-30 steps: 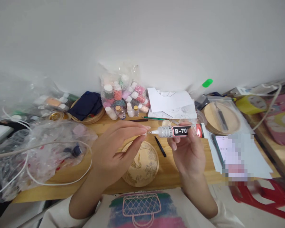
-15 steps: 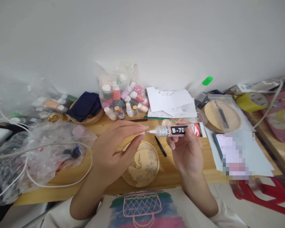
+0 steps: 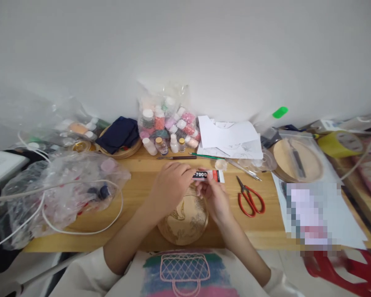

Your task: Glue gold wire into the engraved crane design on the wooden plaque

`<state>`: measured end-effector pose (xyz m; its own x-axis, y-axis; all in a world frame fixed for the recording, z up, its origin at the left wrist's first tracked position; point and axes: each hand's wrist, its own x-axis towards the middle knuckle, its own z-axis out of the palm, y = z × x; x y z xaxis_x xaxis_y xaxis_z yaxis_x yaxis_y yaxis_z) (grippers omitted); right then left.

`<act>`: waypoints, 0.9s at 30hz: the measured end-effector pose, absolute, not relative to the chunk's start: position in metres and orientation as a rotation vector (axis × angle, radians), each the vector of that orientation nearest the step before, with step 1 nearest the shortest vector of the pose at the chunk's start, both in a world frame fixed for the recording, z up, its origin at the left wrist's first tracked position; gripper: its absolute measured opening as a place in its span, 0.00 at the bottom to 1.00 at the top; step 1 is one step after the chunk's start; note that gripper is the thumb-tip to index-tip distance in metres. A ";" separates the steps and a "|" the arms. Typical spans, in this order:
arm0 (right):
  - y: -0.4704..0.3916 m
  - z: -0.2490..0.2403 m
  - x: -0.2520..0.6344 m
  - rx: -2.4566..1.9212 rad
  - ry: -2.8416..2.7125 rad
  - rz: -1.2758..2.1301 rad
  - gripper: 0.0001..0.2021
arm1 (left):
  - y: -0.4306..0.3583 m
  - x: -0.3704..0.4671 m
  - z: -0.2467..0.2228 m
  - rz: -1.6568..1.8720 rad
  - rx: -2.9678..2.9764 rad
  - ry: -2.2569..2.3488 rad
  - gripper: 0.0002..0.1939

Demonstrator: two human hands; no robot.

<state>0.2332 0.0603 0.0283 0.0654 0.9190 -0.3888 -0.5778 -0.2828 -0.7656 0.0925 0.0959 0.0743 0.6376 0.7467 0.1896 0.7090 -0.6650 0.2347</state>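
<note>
A B-7000 glue tube (image 3: 200,175) lies level above the wooden disc, its printed label partly showing. My right hand (image 3: 215,197) grips its flat tail end between thumb and fingers. Over the nozzle end, my left hand (image 3: 172,183) is closed, so nozzle and cap are hidden. Just below both hands rests the round wooden disc (image 3: 183,225), bearing a line drawing and a gold-coloured shape; its top edge is partly covered by the hands. Red-handled scissors (image 3: 250,200) lie to the right of my right hand.
Behind the hands stand small bottles (image 3: 174,144) and a clear bag of bead jars (image 3: 159,117). White papers (image 3: 231,138), a green pencil (image 3: 207,156) and a brown tool (image 3: 182,157) lie nearby. Plastic bags (image 3: 68,189) and a white cable (image 3: 80,233) fill the left.
Both hands have come closer together and the tube has shifted left, its nozzle end now inside my left hand. The scissors have come into sight; the black pen is now hidden. The view has shifted slightly.
</note>
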 end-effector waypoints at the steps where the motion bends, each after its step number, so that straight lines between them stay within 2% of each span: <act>1: 0.061 0.025 0.235 -1.095 -0.449 1.566 0.24 | 0.099 0.089 0.068 0.358 2.719 1.232 0.09; 8: 0.059 0.020 0.256 -1.248 -0.427 1.457 0.29 | 0.127 0.060 0.038 0.209 2.667 1.477 0.10; 17: 0.056 0.017 0.262 -1.253 -0.438 1.432 0.24 | 0.145 0.048 0.021 0.184 2.599 1.494 0.11; 21: 0.053 0.017 0.264 -1.279 -0.488 1.414 0.22 | 0.138 0.028 0.020 0.323 2.543 1.565 0.13; 24: 0.049 0.016 0.265 -1.382 -0.667 1.307 0.19 | 0.122 0.009 0.015 0.431 2.475 1.720 0.16; 27: 0.050 0.015 0.261 -1.528 -1.069 1.098 0.17 | 0.101 0.000 0.005 0.522 2.416 1.858 0.22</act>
